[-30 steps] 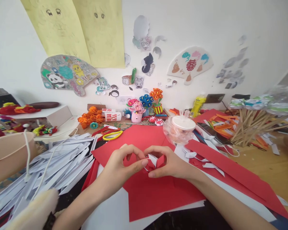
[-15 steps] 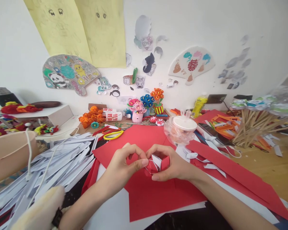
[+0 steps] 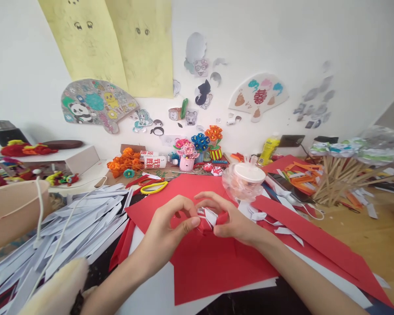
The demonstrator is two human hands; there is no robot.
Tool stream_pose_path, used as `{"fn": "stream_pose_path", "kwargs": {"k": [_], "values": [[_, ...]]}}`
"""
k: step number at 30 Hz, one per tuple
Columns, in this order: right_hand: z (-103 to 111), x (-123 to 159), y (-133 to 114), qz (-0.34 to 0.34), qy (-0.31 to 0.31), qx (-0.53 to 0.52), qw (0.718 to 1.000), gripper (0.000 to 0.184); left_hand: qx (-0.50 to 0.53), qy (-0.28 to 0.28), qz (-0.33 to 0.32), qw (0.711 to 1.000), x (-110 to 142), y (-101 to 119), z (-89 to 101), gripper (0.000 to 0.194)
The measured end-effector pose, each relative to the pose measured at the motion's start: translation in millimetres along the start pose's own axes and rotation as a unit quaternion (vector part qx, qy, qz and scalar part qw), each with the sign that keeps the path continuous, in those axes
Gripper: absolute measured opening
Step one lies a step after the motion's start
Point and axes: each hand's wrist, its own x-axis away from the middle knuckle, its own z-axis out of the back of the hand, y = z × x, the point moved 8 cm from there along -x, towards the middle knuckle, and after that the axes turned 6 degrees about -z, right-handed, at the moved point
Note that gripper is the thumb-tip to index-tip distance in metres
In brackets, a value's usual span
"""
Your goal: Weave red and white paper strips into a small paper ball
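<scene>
Between my two hands is a small folded-paper piece (image 3: 207, 218), red outside with white folded faces showing. My left hand (image 3: 178, 216) pinches its left edge between thumb and index finger. Around its right side curl the thumb and fingers of my right hand (image 3: 231, 216), the upper fingers arched over it. Some of the piece is hidden behind the fingers. Both hands are held above a large red paper sheet (image 3: 213, 275), which lies on white paper.
Folded white paper strips (image 3: 92, 218) pile up at left, beside a pinkish bin (image 3: 13, 214). Yellow-handled scissors (image 3: 154, 187) lie behind the sheet. A bagged cup (image 3: 249, 173) stands at back right. Wooden sticks (image 3: 335, 175) and orange strips (image 3: 302, 173) lie further right.
The fingers of my right hand have lifted and spread slightly over the folded-paper piece, and more of its white folds show. My left hand keeps its pinch. The view has shifted slightly.
</scene>
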Motion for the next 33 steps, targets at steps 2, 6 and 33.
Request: {"fn": "stream_pose_path", "kwargs": {"k": [2, 6, 33], "values": [[0.9, -0.5, 5.7, -0.024, -0.012, -0.054, 0.998, 0.080, -0.023, 0.000, -0.040, 0.999, 0.6, 6.8, 1.7, 0.016], [-9.6, 2.9, 5.4, -0.050, -0.097, -0.137, 0.985, 0.086, -0.109, -0.002, -0.135, 0.985, 4.6, 20.5, 5.0, 0.017], [4.9, 6.5, -21.5, 0.123, 0.163, 0.256, 0.945, 0.044, -0.186, 0.014, -0.007, 0.982, -1.7, -21.0, 12.0, 0.015]]}}
